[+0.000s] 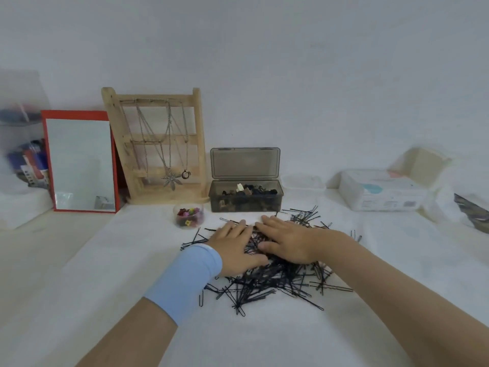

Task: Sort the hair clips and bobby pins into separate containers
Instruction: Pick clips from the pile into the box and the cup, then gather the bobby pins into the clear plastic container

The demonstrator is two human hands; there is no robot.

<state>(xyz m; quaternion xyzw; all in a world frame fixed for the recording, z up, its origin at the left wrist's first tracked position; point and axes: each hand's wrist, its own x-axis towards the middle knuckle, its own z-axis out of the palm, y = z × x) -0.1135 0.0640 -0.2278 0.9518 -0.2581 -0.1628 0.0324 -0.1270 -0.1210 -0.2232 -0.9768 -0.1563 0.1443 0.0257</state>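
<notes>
From the head view, left hand [232, 247] and right hand [287, 242] lie flat, fingers straight, gripping nothing, on the bobby pins [277, 284] heaped on the tabletop [127, 260]. Hair clips [248, 190] fill the dark box [246, 205] behind. Gathering seems underway; next, scoop pins into their own container

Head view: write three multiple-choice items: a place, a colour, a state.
1. The round tub of coloured clips stands: A left of the dark box; B right of it; C on top of it.
2. The frame of the mirror is: A green; B red; C black.
3. The dark box's lid is: A shut; B open and upright; C missing.
Answers: A, the tub sits off the box's left end; B, a red border rings the glass; B, the lid stands up behind the box.
</notes>
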